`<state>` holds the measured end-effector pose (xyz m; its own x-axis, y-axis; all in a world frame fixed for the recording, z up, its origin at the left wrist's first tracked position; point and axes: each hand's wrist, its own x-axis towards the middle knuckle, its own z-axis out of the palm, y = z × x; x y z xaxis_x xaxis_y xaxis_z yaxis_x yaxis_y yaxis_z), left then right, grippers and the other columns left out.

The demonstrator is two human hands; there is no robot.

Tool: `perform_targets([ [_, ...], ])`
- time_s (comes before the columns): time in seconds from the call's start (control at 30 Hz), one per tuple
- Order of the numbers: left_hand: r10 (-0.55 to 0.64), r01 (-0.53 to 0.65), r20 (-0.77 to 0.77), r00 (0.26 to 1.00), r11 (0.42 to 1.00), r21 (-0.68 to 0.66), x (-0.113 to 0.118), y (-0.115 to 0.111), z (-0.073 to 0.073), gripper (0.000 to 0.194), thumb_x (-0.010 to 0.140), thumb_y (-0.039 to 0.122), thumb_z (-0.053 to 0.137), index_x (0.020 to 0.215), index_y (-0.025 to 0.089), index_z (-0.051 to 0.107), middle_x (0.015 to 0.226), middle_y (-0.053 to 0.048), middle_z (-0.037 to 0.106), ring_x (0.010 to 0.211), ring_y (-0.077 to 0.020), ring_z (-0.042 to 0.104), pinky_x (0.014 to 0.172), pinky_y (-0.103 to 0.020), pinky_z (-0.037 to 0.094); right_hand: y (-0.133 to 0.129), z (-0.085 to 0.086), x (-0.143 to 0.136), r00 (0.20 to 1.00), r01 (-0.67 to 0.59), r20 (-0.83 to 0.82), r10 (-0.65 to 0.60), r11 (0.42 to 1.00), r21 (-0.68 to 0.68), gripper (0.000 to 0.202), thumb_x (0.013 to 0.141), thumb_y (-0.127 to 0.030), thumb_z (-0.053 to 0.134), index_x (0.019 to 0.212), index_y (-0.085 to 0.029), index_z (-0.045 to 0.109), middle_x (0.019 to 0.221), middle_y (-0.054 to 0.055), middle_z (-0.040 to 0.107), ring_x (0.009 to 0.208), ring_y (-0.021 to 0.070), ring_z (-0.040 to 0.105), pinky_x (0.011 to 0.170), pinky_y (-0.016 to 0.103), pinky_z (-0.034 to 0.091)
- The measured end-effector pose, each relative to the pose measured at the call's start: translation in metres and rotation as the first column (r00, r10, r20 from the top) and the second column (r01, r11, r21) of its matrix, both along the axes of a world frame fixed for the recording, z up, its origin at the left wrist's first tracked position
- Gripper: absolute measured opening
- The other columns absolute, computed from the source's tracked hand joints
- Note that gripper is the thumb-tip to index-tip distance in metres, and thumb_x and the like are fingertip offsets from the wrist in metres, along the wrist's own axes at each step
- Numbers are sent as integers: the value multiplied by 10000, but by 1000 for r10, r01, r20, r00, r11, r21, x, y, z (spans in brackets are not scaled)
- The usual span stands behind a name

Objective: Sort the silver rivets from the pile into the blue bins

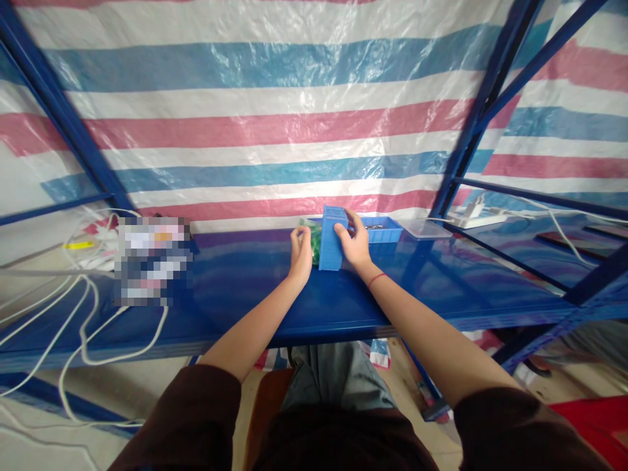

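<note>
A blue plastic bin [330, 245] is tipped up on its side on the shelf, its underside facing me. My right hand [357, 243] is closed on the bin's right side, thumb on the near face and fingers at the back edge. Against the bin's left side is a clear bag with green contents [316, 243]; what the contents are I cannot make out. My left hand [301, 252] curls around the bag's left side, fingers bent at its top. Behind my right hand a second blue bin [385, 230] sits upright with small metallic pieces inside.
A clear plastic lid or tray [424, 229] lies right of the upright bin. A white power strip [475, 219] is at the far right. White cables [91, 314] loop over the left shelf beside a blurred-out pile [152, 261]. Blue posts [471, 137] frame both sides.
</note>
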<state>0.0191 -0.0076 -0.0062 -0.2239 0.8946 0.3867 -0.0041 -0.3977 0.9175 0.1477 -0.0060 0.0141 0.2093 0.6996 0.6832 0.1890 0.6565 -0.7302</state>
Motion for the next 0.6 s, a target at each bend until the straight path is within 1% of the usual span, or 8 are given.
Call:
perform_targets([
  [0.1, 81, -81, -9, 997, 996, -35, 1, 3, -1, 563, 851, 581, 381, 1317, 268, 328, 1342, -62, 469, 1222, -199, 454, 996, -337, 377, -5, 2, 1, 999, -46, -14, 46, 999, -23, 656, 751, -569, 537, 1286, -198, 465, 1280, 112, 514, 1144, 267, 490, 972, 459, 402],
  [0.17, 89, -91, -59, 994, 996, -26, 1, 7, -2, 523, 868, 545, 376, 1318, 281, 342, 1381, -47, 431, 1260, -192, 413, 1018, -337, 353, -10, 0, 1, 991, -137, 1, 137, 989, -53, 663, 773, -568, 516, 1342, -250, 397, 1337, 79, 469, 1170, 256, 474, 989, 454, 391],
  [0.23, 75, -80, -131, 988, 996, -33, 1, 9, -3, 431, 885, 474, 374, 1254, 262, 442, 1311, -49, 507, 1225, -188, 448, 1011, -340, 359, -14, -1, 1, 975, -218, 20, 221, 972, -90, 703, 777, -567, 522, 1389, -294, 309, 1363, 56, 442, 1173, 247, 478, 990, 441, 399],
  [0.3, 92, -107, -245, 965, 993, -46, -1, 6, -2, 343, 883, 393, 391, 1141, 233, 551, 1175, -62, 595, 1156, -192, 499, 1001, -351, 368, -15, -2, 0, 965, -256, 27, 261, 959, -122, 760, 771, -567, 537, 1417, -306, 236, 1345, 58, 461, 1146, 244, 504, 978, 434, 416],
  [0.37, 174, -212, -397, 901, 976, -54, -4, -1, 2, 291, 859, 356, 430, 1027, 221, 625, 1116, -83, 599, 1149, -220, 489, 1016, -386, 344, -16, -2, 0, 963, -261, 38, 268, 956, -134, 784, 768, -569, 542, 1426, -301, 212, 1327, 65, 480, 1119, 245, 526, 970, 432, 425],
  [0.47, 319, -399, -580, 749, 917, -12, -11, -12, 9, 252, 798, 373, 526, 960, 234, 662, 1248, -115, 474, 1254, -297, 360, 1046, -456, 279, -17, 0, 0, 963, -249, 74, 259, 961, -117, 764, 771, -571, 539, 1419, -294, 246, 1342, 59, 471, 1128, 247, 521, 981, 430, 415],
  [0.53, 378, -431, -625, 683, 899, 72, -17, -15, 11, 338, 776, 412, 559, 1071, 260, 618, 1361, -112, 359, 1324, -335, 233, 1057, -513, 227, -18, 2, 0, 962, -243, 99, 253, 965, -97, 748, 775, -566, 537, 1414, -289, 264, 1326, 54, 489, 1134, 245, 518, 989, 431, 407],
  [0.6, 352, -388, -645, 678, 917, 92, -25, -11, 11, 462, 779, 505, 532, 1181, 278, 545, 1426, -108, 283, 1358, -361, 130, 1046, -590, 169, -20, 4, 2, 962, -234, 126, 243, 969, -86, 740, 783, -558, 531, 1416, -283, 264, 1281, 54, 529, 1133, 245, 520, 983, 436, 411],
])
